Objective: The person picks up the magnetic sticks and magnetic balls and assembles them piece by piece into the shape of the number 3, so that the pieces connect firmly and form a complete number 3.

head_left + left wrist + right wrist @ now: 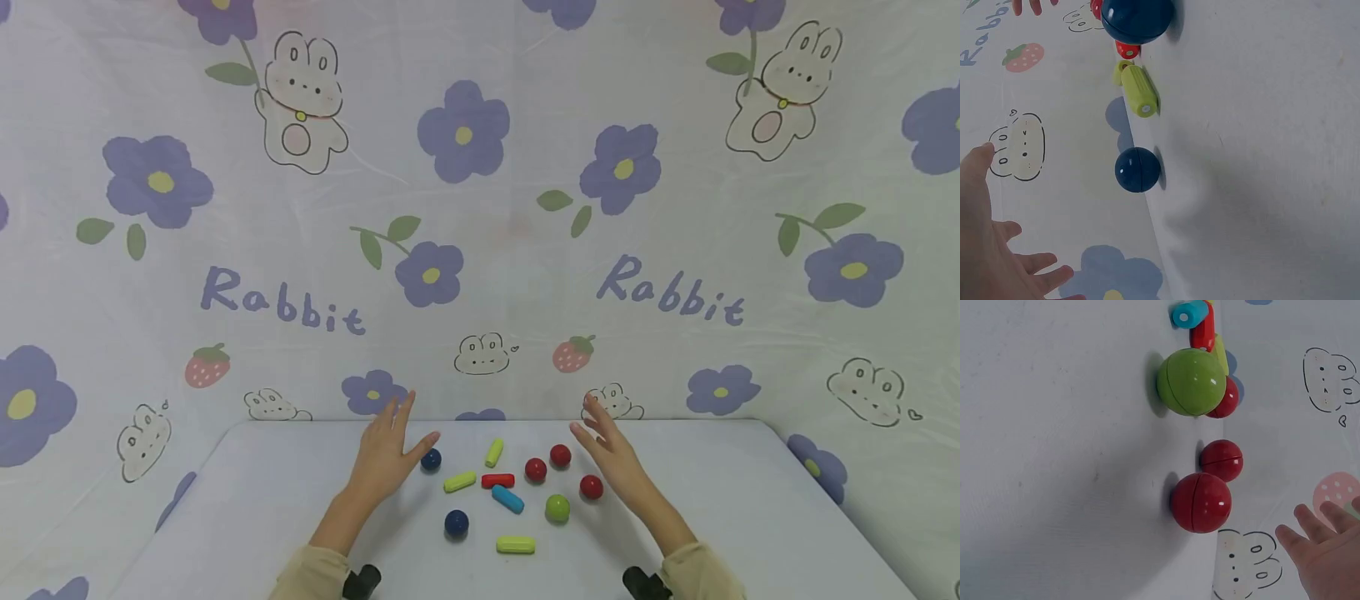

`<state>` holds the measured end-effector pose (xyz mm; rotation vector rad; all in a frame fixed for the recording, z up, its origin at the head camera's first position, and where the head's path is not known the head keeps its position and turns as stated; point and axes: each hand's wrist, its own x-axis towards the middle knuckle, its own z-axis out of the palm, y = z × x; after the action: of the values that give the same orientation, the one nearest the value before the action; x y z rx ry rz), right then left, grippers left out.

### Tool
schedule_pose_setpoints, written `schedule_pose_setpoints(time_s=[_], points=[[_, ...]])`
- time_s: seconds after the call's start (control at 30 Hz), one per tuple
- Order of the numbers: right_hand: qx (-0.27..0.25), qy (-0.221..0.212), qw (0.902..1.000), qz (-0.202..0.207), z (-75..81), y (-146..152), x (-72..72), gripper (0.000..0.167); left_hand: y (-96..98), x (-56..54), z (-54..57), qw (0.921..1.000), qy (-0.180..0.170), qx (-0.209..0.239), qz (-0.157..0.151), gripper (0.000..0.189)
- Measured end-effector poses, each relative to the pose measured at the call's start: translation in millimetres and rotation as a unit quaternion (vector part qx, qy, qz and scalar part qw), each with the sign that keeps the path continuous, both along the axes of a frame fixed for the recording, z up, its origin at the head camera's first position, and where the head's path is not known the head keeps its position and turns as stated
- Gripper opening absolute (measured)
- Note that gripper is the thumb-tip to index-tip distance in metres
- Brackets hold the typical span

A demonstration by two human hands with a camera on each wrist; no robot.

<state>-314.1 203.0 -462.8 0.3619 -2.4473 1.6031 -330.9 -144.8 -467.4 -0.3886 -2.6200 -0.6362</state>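
Observation:
My left hand is held over the left part of the table with fingers spread and nothing in it. Closest to it is a dark blue ball, and a second blue ball lies nearer the front. My right hand, also empty with fingers extended, hovers beside a red ball. Two more red balls and a green ball lie to its left. Between the hands are a red stick, a blue stick and yellow-green sticks, all short and ridged.
The white table ends at a back edge against a hanging cloth printed with rabbits, flowers and strawberries. Both wrists carry black camera mounts beside beige sleeves.

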Motion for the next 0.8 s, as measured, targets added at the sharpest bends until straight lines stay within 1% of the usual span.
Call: schedule_pose_setpoints(time_s=[0.2,0.33,0.43,0.6,0.8], points=[[-0.009,-0.015,0.9998,0.003,-3.9,0,3.6,0.069,3.6,3.9,-0.6,0.9984,-0.023,0.045,-0.023,0.077],[-0.012,-0.025,0.9996,0.004,-6.0,0,6.6,0.068,6.3,6.8,-1.2,0.9965,-0.038,0.066,-0.035,0.076],[-0.019,-0.029,0.9993,0.010,-8.5,-1,8.9,0.066,8.2,8.2,-3.3,0.9955,-0.050,0.071,-0.037,0.077],[-0.034,-0.031,0.9987,0.024,-12.5,-2,12.5,0.062,11.7,11.7,-7.0,0.9945,-0.058,0.074,-0.046,0.078],[-0.036,-0.039,0.9981,0.032,-18.1,-4,16.2,0.057,15.1,17.1,-9.1,0.9912,-0.069,0.095,-0.061,0.078]])
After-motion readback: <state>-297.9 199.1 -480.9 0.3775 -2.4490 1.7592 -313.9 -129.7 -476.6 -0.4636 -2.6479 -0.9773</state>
